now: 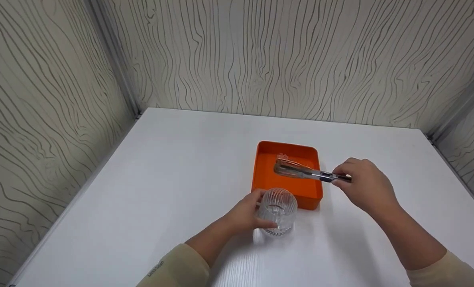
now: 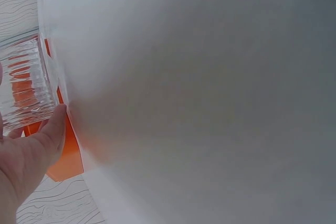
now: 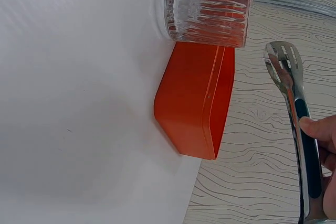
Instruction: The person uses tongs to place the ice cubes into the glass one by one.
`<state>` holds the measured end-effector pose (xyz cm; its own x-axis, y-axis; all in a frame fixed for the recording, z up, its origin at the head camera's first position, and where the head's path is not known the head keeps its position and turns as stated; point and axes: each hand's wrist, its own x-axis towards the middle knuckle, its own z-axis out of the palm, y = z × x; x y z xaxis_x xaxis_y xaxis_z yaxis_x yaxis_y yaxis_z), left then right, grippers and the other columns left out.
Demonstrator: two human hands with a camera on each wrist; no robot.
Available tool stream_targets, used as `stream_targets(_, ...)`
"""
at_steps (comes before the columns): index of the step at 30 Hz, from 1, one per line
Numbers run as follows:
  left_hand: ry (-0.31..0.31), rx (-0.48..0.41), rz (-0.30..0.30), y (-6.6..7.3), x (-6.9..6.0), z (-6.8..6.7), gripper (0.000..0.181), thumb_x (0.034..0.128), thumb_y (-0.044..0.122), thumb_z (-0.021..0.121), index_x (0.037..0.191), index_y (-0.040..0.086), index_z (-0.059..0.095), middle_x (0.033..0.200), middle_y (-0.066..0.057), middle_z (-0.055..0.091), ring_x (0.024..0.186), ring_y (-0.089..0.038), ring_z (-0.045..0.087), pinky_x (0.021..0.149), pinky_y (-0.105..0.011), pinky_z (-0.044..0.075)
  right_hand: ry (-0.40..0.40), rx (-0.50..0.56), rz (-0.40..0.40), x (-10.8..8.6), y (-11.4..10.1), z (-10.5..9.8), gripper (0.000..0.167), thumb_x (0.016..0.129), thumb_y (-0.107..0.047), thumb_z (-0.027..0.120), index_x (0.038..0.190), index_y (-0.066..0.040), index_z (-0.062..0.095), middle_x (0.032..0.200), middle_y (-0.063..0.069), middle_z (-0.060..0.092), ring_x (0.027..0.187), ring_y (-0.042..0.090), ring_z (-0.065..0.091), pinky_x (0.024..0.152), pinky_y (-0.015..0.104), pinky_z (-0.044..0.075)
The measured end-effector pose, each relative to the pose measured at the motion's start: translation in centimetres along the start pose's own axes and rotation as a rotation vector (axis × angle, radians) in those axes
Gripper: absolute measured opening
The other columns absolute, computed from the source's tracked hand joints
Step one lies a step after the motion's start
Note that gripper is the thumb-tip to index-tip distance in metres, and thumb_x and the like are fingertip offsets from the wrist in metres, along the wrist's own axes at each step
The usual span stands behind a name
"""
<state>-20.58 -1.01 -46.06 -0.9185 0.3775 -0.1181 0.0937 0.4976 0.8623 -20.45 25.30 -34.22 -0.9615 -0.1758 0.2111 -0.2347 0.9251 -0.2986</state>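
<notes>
My left hand point(image 1: 246, 215) holds a clear ribbed glass point(image 1: 277, 211) from its left side, thumb along the near side. The glass stands upright on the white table, close to the near edge of an orange tray point(image 1: 315, 203). In my right hand point(image 1: 366, 184) are metal tongs point(image 1: 308, 173) with dark grips, their slotted heads above the tray. A small clear piece point(image 3: 270, 55) shows at the tong tips in the right wrist view; whether it is pinched I cannot tell. Clear bits point(image 1: 282, 156) lie toward the tray's far side.
The white table point(image 1: 173, 167) reaches back to wood-grain patterned panels point(image 1: 237, 59). Another such panel point(image 1: 41, 99) rises along the left side, and one stands at the right.
</notes>
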Motion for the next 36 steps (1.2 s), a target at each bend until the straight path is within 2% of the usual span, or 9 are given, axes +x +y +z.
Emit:
stream_targets(3,0.0,0.001,-0.014,0.1,0.0,0.0,0.069,0.0645,0.034,0.082,0.121,0.032,0.042,0.115,0.014,0.051,0.11,-0.012,0.049,0.096,-0.039,0.043,-0.012,-0.007,-0.019,-0.5,0.1,-0.2,0.007,0.079,-0.012,0.069,0.086,-0.013,0.071,0.084,-0.001,0.062,0.077,0.02,0.046,0.058,0.029,0.043)
stream_targets(13,-0.007,0.001,-0.001,-0.2,0.2,0.0,0.069,0.0653,0.033,0.082,0.12,0.035,0.041,0.114,0.017,0.05,0.109,-0.011,0.049,0.096,-0.037,0.043,-0.038,-0.025,-0.073,-1.9,-0.2,-0.3,0.009,0.076,-0.012,0.072,0.083,-0.017,0.07,0.082,-0.006,0.06,0.076,0.017,0.045,0.059,0.028,0.043)
stream_targets(19,-0.005,-0.005,0.0,-0.2,0.2,0.1,0.07,0.0654,0.032,0.082,0.122,0.035,0.041,0.115,0.017,0.05,0.111,-0.011,0.049,0.098,-0.04,0.041,-0.025,-0.036,-0.111,-2.4,-0.2,0.0,0.011,0.075,-0.011,0.073,0.081,-0.02,0.069,0.081,-0.009,0.059,0.076,0.015,0.045,0.06,0.028,0.043)
stream_targets(30,-0.006,0.007,-0.016,0.0,0.2,0.1,0.07,0.0645,0.032,0.082,0.121,0.034,0.041,0.115,0.016,0.05,0.11,-0.012,0.049,0.097,-0.039,0.041,-0.041,-0.029,-0.095,-2.5,0.0,0.1,0.013,0.074,-0.012,0.074,0.084,-0.019,0.07,0.083,-0.008,0.059,0.076,0.016,0.045,0.06,0.029,0.043)
stream_targets(36,-0.009,0.008,0.004,0.0,0.1,0.0,0.07,0.0651,0.032,0.082,0.122,0.031,0.041,0.116,0.015,0.051,0.111,-0.012,0.049,0.097,-0.039,0.041,-0.034,-0.013,-0.082,-2.4,0.0,0.3,0.013,0.074,-0.013,0.074,0.085,-0.018,0.07,0.083,-0.008,0.059,0.077,0.016,0.045,0.06,0.029,0.044)
